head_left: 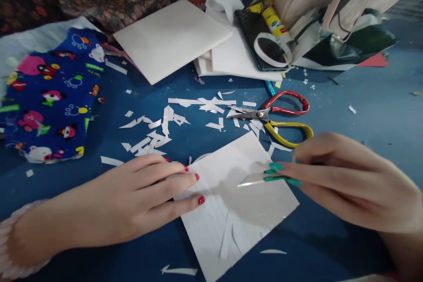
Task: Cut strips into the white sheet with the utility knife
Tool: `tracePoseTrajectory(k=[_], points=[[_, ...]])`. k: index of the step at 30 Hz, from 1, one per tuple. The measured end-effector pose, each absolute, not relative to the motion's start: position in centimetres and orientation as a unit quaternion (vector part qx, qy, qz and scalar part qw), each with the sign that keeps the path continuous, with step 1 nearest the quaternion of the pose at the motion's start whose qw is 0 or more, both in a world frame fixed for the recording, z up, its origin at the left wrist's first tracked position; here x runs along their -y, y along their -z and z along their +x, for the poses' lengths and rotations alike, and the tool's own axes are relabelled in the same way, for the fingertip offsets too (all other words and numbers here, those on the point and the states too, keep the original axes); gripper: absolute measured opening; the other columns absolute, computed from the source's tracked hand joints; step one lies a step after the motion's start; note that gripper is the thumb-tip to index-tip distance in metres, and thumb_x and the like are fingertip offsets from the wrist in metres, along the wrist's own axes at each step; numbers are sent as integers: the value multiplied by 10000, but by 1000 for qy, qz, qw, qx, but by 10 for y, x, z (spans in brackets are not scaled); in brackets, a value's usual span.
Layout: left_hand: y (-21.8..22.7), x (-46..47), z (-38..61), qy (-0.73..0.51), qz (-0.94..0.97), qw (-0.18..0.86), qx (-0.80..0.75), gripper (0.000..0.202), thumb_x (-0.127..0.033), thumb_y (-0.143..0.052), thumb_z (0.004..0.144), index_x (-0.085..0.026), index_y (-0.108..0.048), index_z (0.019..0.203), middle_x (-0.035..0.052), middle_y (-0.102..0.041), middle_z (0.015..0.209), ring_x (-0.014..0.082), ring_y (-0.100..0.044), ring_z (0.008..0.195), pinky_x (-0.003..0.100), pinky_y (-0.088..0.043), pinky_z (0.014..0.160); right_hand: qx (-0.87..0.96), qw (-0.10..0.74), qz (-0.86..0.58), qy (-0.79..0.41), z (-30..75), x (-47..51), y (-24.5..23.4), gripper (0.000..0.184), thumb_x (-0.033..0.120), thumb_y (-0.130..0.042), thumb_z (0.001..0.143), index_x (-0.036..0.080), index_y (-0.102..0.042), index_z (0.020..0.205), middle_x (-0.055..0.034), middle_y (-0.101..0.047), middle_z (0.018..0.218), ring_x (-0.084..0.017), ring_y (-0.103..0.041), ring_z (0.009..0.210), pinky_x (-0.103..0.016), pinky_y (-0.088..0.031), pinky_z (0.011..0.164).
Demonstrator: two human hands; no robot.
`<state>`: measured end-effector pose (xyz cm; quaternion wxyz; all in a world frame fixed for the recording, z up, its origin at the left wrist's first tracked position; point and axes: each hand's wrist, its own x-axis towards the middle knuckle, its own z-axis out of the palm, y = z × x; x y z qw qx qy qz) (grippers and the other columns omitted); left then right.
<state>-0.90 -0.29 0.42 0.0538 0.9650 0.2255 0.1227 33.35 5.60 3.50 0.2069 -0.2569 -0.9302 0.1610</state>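
A white square sheet [231,202] with cut strips lies on the blue table in front of me. My left hand [132,198], red nails, rests flat on its left edge with fingers stretched out, pressing it down. My right hand [333,176], green nails, pinches a thin white paper strip [251,180] over the sheet's right part. Scissors [280,119] with one red and one yellow handle lie closed just beyond the sheet, untouched.
Several white paper scraps [165,128] litter the table. A stack of white foam sheets [172,37] lies at the back. A tape roll [272,48] and glue stick [276,22] sit on a dark phone. Patterned blue cloth [53,97] lies left; bags stand back right.
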Motion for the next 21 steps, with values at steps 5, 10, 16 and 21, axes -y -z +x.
tracePoseTrajectory(k=[5, 10, 16, 21], points=[[-4, 3, -10, -125, 962, 24, -243, 407, -58, -321, 1048, -202, -605, 1300, 49, -669, 1260, 223, -551, 1214, 382, -369, 1077, 919, 236, -270, -166, 329, -67, -36, 559, 37, -540, 901, 385, -546, 1338, -54, -492, 1032, -176, -588, 850, -286, -555, 648], [-4, 2, -10, -137, 948, 6, -286, 340, -81, -394, 1035, -163, -625, 1270, 96, -683, 1211, 258, -588, 1202, 416, -433, 1032, 938, 215, -253, -103, 330, -69, -26, 417, 78, -525, 949, 250, -530, 1330, -94, -573, 1096, -211, -624, 1027, -339, -583, 851], [1, 5, -11, -156, 941, 20, -300, 348, -76, -408, 1021, -188, -636, 1260, 94, -673, 1225, 267, -589, 1204, 431, -432, 1029, 960, 169, -223, -12, 340, -71, -21, 286, 59, -515, 957, 218, -588, 1183, -77, -612, 1046, -170, -651, 869, -274, -525, 628], [3, 4, -11, -153, 940, 30, -303, 354, -67, -404, 1024, -191, -627, 1270, 88, -661, 1258, 258, -573, 1219, 426, -413, 1043, 963, 163, -214, 16, 340, -73, -20, 248, 84, -527, 961, 219, -589, 1160, -46, -586, 963, -132, -579, 714, -270, -464, 564]])
